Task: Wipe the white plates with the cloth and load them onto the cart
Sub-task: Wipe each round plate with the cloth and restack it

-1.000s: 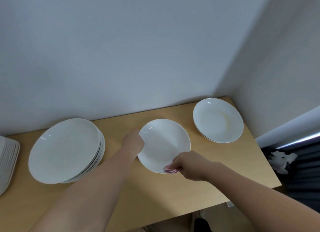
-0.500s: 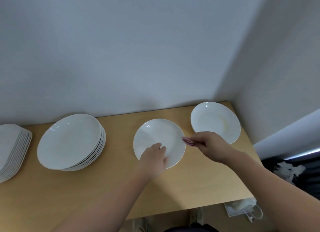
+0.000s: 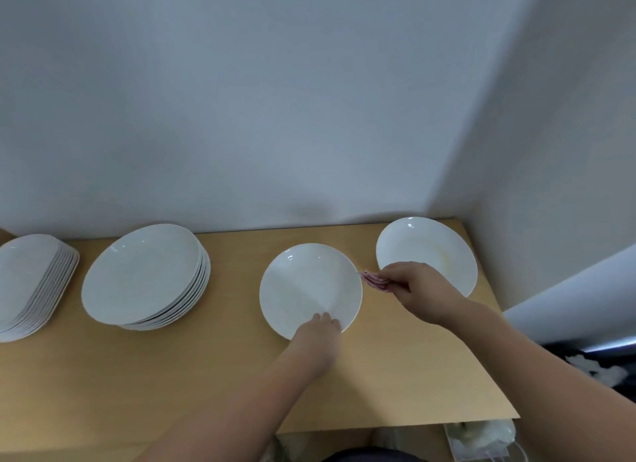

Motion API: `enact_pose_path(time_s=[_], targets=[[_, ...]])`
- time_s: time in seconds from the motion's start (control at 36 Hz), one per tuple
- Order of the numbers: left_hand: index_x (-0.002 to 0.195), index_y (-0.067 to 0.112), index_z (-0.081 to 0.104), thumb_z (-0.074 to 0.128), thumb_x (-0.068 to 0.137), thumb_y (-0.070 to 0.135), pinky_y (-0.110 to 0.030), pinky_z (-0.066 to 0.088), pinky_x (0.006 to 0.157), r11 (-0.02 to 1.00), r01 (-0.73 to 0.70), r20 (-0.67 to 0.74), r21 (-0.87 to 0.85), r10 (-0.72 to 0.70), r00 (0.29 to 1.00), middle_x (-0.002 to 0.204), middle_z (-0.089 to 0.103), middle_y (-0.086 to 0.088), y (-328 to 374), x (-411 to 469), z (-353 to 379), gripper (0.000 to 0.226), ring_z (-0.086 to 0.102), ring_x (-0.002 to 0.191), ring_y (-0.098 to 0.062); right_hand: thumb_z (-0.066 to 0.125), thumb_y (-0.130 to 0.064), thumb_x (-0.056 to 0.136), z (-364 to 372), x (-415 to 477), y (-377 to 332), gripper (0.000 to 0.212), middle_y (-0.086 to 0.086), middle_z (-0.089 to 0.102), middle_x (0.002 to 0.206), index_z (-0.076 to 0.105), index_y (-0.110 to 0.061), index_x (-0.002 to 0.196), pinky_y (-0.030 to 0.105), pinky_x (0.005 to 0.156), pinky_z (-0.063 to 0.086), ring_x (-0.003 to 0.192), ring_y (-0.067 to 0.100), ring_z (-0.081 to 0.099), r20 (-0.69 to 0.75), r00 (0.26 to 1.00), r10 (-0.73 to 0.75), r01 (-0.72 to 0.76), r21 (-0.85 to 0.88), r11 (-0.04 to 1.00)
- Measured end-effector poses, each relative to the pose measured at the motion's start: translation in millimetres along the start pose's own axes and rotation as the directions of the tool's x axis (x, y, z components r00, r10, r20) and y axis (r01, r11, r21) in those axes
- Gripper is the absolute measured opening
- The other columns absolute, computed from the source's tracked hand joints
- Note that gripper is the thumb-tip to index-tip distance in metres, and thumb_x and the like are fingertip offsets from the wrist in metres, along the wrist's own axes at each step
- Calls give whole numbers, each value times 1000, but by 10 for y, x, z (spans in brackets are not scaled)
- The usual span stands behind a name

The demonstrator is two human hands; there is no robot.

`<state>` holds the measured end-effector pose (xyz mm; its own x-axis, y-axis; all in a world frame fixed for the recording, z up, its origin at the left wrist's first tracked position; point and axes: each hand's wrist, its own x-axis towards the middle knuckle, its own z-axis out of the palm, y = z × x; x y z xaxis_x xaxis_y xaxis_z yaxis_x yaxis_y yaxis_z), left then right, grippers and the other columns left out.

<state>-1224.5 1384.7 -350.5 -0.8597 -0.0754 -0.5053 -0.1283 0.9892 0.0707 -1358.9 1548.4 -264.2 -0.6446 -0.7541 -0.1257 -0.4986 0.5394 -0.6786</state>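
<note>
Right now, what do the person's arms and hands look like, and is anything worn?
The left arm and right arm are bare, without sleeves in view. The left hand and right hand wear no gloves; no watch or ring is visible.

Glossy white glazed ceramic is seen on the plates; the counter is finished in smooth, matt wood.
</note>
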Motion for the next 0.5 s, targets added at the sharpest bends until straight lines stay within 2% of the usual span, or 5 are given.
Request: enact_pose_path(time_s=[0.14, 0.28, 0.36, 0.42, 0.5], targets=[[132, 0, 42, 37, 92, -2, -37, 47, 85, 999, -30, -98, 21, 32, 995, 124, 53, -16, 24, -39, -43, 40, 55, 111, -30, 56, -15, 96, -83, 25, -45, 31, -31, 60, 76, 70, -42, 104, 8, 68, 37, 81, -6, 56, -18, 999, -37, 37, -2, 999], [117, 8, 49, 38, 87, -1, -32, 39, 64, 996, 0, -198, -91, -18, 980, 95, 62, -8, -24, -85, -303, 33, 61, 84, -26, 56, -12, 95, -219, 70, -138, 37, -9, 62, 73, 59, -48, 90, 25, 64, 45, 72, 11, 56, -71, 993, -97, 96, -18, 995], [115, 10, 49, 39, 84, -1, -31, 35, 59, 989, 23, -252, -146, -60, 966, 73, 47, 3, -85, -130, -468, 35, 50, 68, -22, 55, -4, 93, -290, 106, -206, 39, -25, 61, 72, 68, -41, 93, 9, 63, 38, 74, -3, 56, -102, 985, -142, 143, 0, 990], [117, 12, 48, 40, 83, -1, -31, 37, 60, 983, 50, -279, -177, -99, 955, 75, 47, 2, -113, -157, -561, 37, 48, 68, -21, 54, 0, 93, -328, 125, -253, 36, -39, 58, 74, 73, -29, 106, 3, 67, 37, 77, -14, 55, -110, 980, -165, 167, 17, 986], [118, 13, 50, 41, 87, 2, -31, 38, 63, 960, 97, -316, -264, -182, 931, 85, 56, -3, -159, -175, -705, 34, 48, 72, -22, 54, -6, 95, -391, 163, -329, 38, -27, 66, 81, 71, -36, 111, 12, 67, 43, 80, -3, 59, -137, 976, -168, 173, 23, 985]])
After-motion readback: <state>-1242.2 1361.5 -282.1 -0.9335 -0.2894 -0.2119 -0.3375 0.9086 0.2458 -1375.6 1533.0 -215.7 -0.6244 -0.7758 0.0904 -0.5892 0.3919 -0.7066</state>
